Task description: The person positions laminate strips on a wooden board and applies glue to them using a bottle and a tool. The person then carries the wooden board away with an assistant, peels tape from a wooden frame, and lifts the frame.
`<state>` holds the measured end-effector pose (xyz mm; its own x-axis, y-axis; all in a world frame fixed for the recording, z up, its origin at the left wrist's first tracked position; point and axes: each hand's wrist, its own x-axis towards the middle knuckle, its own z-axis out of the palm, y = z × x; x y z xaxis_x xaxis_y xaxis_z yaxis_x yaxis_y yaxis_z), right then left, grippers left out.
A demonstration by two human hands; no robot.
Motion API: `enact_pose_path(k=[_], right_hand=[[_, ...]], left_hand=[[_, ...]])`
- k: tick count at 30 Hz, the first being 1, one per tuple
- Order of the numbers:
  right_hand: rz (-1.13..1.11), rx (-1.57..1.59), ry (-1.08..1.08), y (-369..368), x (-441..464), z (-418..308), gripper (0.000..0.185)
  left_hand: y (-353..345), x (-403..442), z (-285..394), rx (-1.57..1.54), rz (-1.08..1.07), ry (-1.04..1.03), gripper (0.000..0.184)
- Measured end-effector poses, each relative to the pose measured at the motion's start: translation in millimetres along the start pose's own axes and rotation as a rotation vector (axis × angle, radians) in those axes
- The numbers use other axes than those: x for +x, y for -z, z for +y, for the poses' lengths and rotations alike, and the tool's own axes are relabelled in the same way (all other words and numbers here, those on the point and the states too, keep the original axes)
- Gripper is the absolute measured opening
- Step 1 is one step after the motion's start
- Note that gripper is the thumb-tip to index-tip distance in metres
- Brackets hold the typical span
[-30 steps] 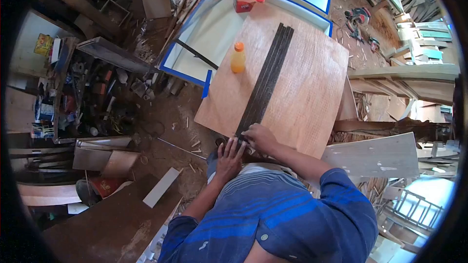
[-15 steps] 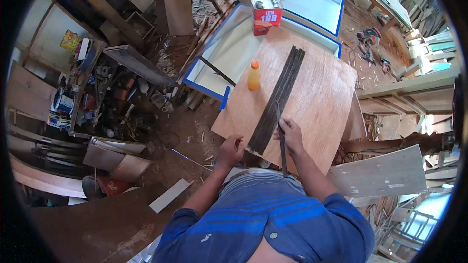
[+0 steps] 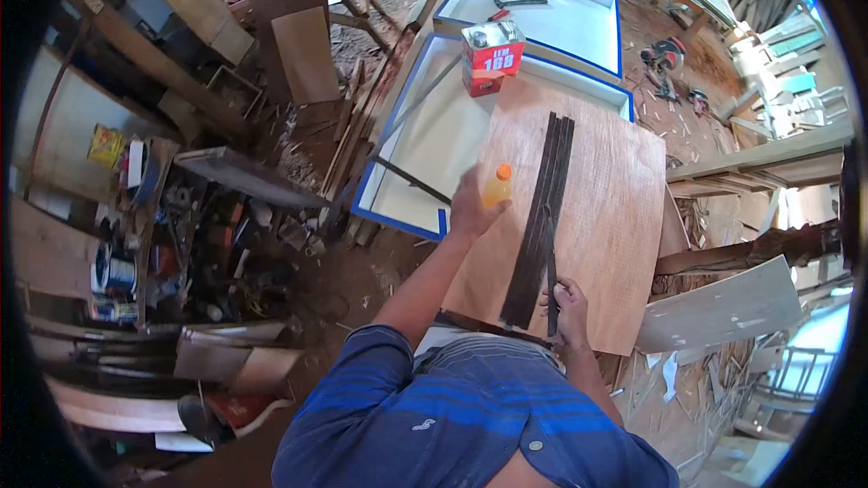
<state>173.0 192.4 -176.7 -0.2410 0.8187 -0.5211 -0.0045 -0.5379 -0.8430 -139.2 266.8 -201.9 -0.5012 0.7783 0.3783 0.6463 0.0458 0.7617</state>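
Observation:
My left hand (image 3: 471,208) is closed round a small bottle of orange liquid with an orange cap (image 3: 496,190), which stands upright over the plywood sheet (image 3: 615,217). Between the fingers of my right hand (image 3: 570,309) is a thin dark strip (image 3: 551,264), held near its lower end at the sheet's near edge. Several long dark strips (image 3: 535,239) lie side by side along the plywood, just left of the held one. Whether the bottle's base touches the wood is hidden by my fingers.
A red can (image 3: 493,59) stands beyond the plywood. Two white trays with blue edges (image 3: 407,224) lie under and behind it, the far one holding a hammer (image 3: 524,3). Power tools (image 3: 665,54) rest on the floor at right; a cluttered shelf (image 3: 149,208) stands left.
My left hand has moved forward from the plywood's near edge and taken hold of the bottle. My right hand, still with its strip, has come back towards my body.

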Motion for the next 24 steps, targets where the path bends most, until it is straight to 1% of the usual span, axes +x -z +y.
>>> enact_pose_path(k=[1, 2, 5, 6, 8, 11, 14, 17, 18, 21, 24], right_hand=[[0.035, -0.004, 0.006, -13.3, 4.1, -3.9, 0.035], [0.078, -0.028, -0.001, -29.1, 8.1, -5.1, 0.038], [0.096, -0.075, 0.070, -79.3, 21.6, -5.0, 0.043], [0.093, -0.064, 0.065, -92.1, 28.3, -3.2, 0.049], [0.122, -0.109, 0.090, -119.3, 37.9, -3.8, 0.051], [0.154, -0.148, 0.125, -160.1, 52.5, -21.2, 0.052], [0.172, -0.163, 0.168, -184.8, 61.1, -18.6, 0.052], [0.194, -0.149, 0.178, -202.9, 63.2, -19.6, 0.051], [0.204, -0.163, 0.175, -206.4, 61.6, -17.0, 0.051], [0.227, -0.196, 0.157, -219.4, 54.0, -18.2, 0.049], [0.251, -0.238, 0.164, -223.9, 49.5, -20.0, 0.047]], left_hand=[[-2.0, 7.8, -9.1, -0.051, -0.125, 0.025, 0.070], [-3.9, 10.6, -17.5, -0.085, -0.278, 0.187, 0.067], [3.6, 14.4, -36.9, -0.109, -0.242, 0.087, 0.060], [12.1, 16.5, -41.4, -0.138, -0.211, 0.067, 0.059], [35.1, 28.1, -45.7, -0.202, -0.149, 0.018, 0.056], [66.5, 57.4, -67.1, -0.181, -0.108, 0.117, 0.056], [76.8, 93.4, -111.0, -0.084, -0.103, 0.163, 0.056], [63.5, 119.8, -163.0, 0.005, -0.141, 0.189, 0.056], [60.0, 125.6, -174.1, 0.101, -0.175, 0.163, 0.059], [36.4, 134.0, -217.2, 0.093, -0.241, 0.193, 0.060], [31.2, 137.4, -223.7, 0.035, -0.281, 0.302, 0.057]])
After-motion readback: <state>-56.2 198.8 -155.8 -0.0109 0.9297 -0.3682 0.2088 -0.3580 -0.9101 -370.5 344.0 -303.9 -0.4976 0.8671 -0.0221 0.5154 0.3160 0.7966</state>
